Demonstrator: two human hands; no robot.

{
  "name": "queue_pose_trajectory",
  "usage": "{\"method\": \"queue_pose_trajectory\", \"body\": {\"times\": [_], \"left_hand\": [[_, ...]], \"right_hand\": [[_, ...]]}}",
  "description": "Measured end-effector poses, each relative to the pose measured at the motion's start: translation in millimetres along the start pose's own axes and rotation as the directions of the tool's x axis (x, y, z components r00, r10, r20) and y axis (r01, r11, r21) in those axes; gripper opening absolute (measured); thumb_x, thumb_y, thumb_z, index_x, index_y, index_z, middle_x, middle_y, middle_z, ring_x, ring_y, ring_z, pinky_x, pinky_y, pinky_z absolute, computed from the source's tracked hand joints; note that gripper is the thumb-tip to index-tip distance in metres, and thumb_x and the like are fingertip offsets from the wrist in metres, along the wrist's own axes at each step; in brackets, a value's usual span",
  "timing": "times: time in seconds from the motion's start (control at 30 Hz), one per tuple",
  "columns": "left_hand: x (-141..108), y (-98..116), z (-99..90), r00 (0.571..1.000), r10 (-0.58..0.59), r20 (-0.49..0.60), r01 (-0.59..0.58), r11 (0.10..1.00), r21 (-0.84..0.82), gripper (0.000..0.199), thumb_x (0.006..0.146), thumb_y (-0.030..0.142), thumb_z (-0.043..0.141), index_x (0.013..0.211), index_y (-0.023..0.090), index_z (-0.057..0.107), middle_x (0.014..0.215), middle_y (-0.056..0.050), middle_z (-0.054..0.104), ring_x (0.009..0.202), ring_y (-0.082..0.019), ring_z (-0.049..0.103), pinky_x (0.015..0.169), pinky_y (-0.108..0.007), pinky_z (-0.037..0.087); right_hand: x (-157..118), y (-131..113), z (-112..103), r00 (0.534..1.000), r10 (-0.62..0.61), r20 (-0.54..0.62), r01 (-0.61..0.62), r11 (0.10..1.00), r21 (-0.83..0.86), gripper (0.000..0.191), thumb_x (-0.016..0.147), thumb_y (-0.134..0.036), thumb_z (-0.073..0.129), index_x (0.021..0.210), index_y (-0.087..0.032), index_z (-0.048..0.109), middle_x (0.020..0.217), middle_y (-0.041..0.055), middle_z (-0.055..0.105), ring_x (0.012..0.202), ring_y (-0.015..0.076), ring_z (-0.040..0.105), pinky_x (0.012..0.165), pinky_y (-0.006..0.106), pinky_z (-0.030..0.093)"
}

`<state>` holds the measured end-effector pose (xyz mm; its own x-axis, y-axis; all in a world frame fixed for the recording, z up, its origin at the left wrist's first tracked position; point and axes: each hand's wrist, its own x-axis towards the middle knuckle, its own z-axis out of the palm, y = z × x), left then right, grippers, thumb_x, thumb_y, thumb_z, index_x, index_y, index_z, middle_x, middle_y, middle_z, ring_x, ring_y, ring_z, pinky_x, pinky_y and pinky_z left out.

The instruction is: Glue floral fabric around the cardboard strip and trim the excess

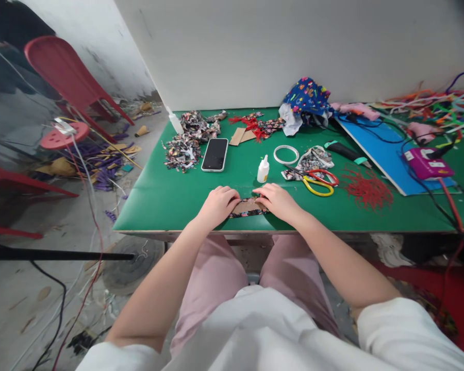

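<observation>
A flat brown cardboard strip (244,207) edged with dark flowered fabric lies at the front of the green table. My left hand (221,204) is closed on its left end, fingers bent over the edge. At the other end, my right hand (277,201) pinches the same strip between thumb and fingers. Just beyond the hands stands a small white glue bottle (263,170) with a pointed tip. Scissors (317,183) with one red and one yellow handle lie to the right, touching a patterned cloth piece (315,158).
On the green table (158,198) are a phone (215,154), fabric scraps (189,139), a white ring (286,154), a cutter (346,153), red threads (367,188), a blue board (375,149) and a purple device (428,164) with cables. A red chair (67,72) stands left.
</observation>
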<state>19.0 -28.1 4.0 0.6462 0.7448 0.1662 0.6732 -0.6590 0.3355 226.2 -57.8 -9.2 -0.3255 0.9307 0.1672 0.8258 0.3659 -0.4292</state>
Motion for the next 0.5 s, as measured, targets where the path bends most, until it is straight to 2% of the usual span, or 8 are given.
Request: {"method": "queue_pose_trajectory", "body": {"times": [0.13,0.33,0.5], "left_hand": [[-1.7,-0.6,1.0,1.0,0.002,-0.007,-0.002,1.0,-0.03,0.018,0.086,0.027,0.045,0.082,0.018,0.06,0.081,-0.003,0.061,0.079,-0.018,0.05,0.075,-0.031,0.039],[-4.2,2.5,-0.1,1.0,-0.006,-0.005,0.005,0.999,-0.054,0.019,0.087,0.027,0.044,0.084,0.019,0.06,0.082,-0.002,0.062,0.08,-0.017,0.051,0.077,-0.031,0.039],[-5.0,0.8,4.0,1.0,-0.016,-0.013,0.016,0.999,-0.032,0.028,0.086,0.028,0.047,0.11,0.017,0.057,0.089,-0.006,0.064,0.087,-0.019,0.053,0.081,-0.034,0.04]], "right_hand": [[-0.9,-0.6,1.7,1.0,0.013,-0.006,-0.013,1.0,-0.028,0.018,0.082,-0.027,0.053,0.092,-0.019,0.066,0.083,0.006,0.059,0.087,0.0195,0.051,0.081,0.033,0.042],[-5.1,-0.5,3.4,0.999,0.004,-0.051,-0.001,0.999,0.049,0.013,0.081,-0.024,0.054,0.085,-0.021,0.066,0.086,0.0042,0.058,0.087,0.0176,0.052,0.081,0.031,0.042],[-5.9,0.8,6.9,0.998,-0.012,-0.058,0.015,0.999,0.047,0.015,0.082,-0.024,0.053,0.089,-0.02,0.065,0.087,0.0043,0.06,0.087,0.0173,0.052,0.081,0.03,0.041]]}}
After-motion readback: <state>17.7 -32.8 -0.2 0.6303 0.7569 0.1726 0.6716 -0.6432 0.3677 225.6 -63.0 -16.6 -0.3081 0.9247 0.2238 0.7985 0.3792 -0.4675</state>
